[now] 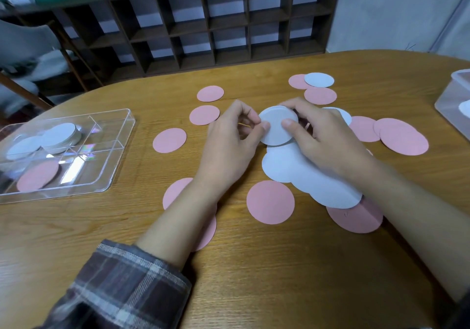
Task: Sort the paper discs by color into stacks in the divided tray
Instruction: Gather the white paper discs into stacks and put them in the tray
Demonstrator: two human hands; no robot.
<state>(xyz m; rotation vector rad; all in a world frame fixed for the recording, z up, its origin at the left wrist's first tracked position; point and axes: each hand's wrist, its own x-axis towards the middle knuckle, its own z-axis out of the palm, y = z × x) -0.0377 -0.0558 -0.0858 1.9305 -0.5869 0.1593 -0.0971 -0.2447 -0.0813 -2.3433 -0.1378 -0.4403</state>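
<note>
Both hands hold one small stack of white discs [276, 128] above the table's middle. My left hand [229, 148] pinches its left edge; my right hand [323, 140] grips its right side with the thumb on top. Larger white discs [305, 176] lie under my right hand. Pink discs lie scattered around, such as a large pink disc [270, 201] in front and another pink disc [169, 140] to the left. The clear divided tray [112, 173] stands at the left, with white discs [59, 135] in its far compartments and a pink stack [38, 176] in a near one.
A translucent plastic box [455, 100] sits at the table's right edge. A pink and white cluster of discs [316, 87] lies at the far side. Beyond the wooden table [254, 278] stand a dark cubby shelf [203, 23] and a chair [30, 49].
</note>
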